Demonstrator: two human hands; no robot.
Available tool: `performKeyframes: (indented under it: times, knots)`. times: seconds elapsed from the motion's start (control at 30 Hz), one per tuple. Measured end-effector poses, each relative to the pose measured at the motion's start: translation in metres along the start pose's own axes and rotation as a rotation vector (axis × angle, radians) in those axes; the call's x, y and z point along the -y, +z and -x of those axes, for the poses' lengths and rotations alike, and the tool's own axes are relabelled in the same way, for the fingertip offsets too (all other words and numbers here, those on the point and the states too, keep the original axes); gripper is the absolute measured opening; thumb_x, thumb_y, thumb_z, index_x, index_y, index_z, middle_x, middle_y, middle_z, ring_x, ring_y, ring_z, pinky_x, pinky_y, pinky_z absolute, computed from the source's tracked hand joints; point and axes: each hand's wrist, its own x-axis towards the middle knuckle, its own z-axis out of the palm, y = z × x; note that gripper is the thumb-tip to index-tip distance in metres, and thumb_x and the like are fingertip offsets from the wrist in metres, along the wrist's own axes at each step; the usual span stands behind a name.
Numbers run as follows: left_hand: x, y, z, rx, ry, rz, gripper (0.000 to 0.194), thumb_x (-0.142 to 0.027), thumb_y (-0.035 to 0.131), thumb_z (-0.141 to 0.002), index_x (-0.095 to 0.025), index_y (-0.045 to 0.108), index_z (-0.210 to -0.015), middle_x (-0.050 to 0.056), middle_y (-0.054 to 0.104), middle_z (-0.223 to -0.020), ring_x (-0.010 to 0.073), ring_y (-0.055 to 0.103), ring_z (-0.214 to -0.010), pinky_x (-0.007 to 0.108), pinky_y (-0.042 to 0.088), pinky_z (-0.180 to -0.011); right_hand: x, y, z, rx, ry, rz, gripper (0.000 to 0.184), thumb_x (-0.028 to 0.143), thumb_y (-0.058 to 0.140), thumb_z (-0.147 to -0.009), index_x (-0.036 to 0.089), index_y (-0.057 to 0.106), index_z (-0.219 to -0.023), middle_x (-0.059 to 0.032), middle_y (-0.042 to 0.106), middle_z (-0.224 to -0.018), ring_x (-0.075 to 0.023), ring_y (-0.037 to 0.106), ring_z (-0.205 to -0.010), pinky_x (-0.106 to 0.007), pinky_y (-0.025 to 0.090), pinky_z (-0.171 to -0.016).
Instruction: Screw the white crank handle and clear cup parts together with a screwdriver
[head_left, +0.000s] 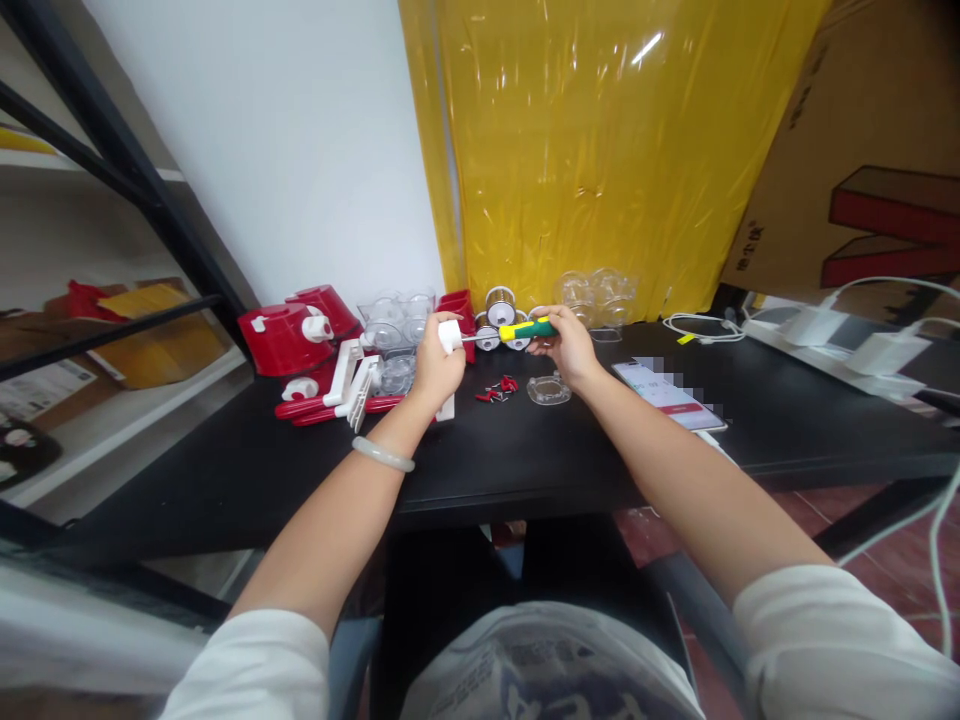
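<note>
My left hand is wrapped round a white round plastic part, with its end facing right. My right hand grips the green and yellow handle of a screwdriver, held level. The screwdriver's metal shaft points left and its tip meets the white part; whether it sits in a screw is hidden. Below, on the black table, lie several small red pieces and a clear plastic piece. Behind the screwdriver stand several white-ended spools.
Red plastic housings, white and red handle parts and clear cups crowd the left of the black table. More clear cups stand at the back. A phone and a power strip with cables lie right.
</note>
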Motion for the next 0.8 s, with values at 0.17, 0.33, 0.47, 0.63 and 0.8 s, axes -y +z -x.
performKeyframes:
  times: [0.17, 0.33, 0.47, 0.63, 0.8]
  knots:
    - [0.006, 0.0, -0.002, 0.08, -0.048, 0.04, 0.054, 0.002, 0.052, -0.063, -0.023, 0.058, -0.111, -0.001, 0.063, -0.088, 0.0152, 0.058, -0.068, 0.027, 0.047, -0.062, 0.002, -0.002, -0.001, 0.015, -0.033, 0.042, 0.03, 0.054, 0.059, -0.087, 0.025, 0.053, -0.091, 0.0033, 0.063, -0.067, -0.0132, 0.06, -0.05, -0.026, 0.045, -0.049]
    - [0.009, -0.002, -0.003, 0.09, -0.035, 0.034, 0.055, 0.003, 0.052, -0.064, -0.023, 0.057, -0.113, -0.001, 0.063, -0.087, 0.0151, 0.058, -0.067, 0.028, 0.047, -0.062, 0.006, -0.002, 0.001, 0.024, -0.004, 0.092, 0.035, 0.059, 0.062, -0.087, 0.024, 0.056, -0.089, 0.0045, 0.062, -0.057, -0.0106, 0.057, -0.043, -0.022, 0.044, -0.045]
    - [0.005, -0.006, -0.002, 0.14, 0.067, -0.047, 0.054, 0.003, 0.053, -0.067, -0.022, 0.057, -0.114, 0.001, 0.066, -0.092, 0.0188, 0.063, -0.078, 0.032, 0.051, -0.073, 0.006, -0.002, 0.002, -0.015, -0.003, 0.158, 0.044, 0.066, 0.059, -0.087, 0.023, 0.056, -0.083, 0.0038, 0.059, -0.051, -0.0092, 0.05, -0.036, -0.02, 0.038, -0.038]
    - [-0.002, -0.008, 0.002, 0.119, 0.199, -0.12, 0.055, 0.004, 0.054, -0.069, -0.022, 0.057, -0.117, 0.004, 0.067, -0.104, 0.0221, 0.064, -0.093, 0.037, 0.051, -0.089, 0.001, -0.003, 0.002, -0.107, 0.028, 0.245, 0.055, 0.077, 0.052, -0.084, 0.022, 0.055, -0.078, 0.0035, 0.05, -0.044, -0.0094, 0.044, -0.032, -0.021, 0.029, -0.033]
    - [0.002, -0.003, 0.0, 0.082, 0.099, -0.032, 0.055, 0.003, 0.053, -0.066, -0.022, 0.056, -0.116, 0.002, 0.066, -0.097, 0.0195, 0.063, -0.084, 0.033, 0.051, -0.078, -0.002, 0.0, -0.003, -0.088, 0.103, 0.045, 0.042, 0.061, 0.04, -0.093, 0.023, 0.058, -0.095, -0.001, 0.063, -0.068, -0.0141, 0.062, -0.052, -0.025, 0.049, -0.046]
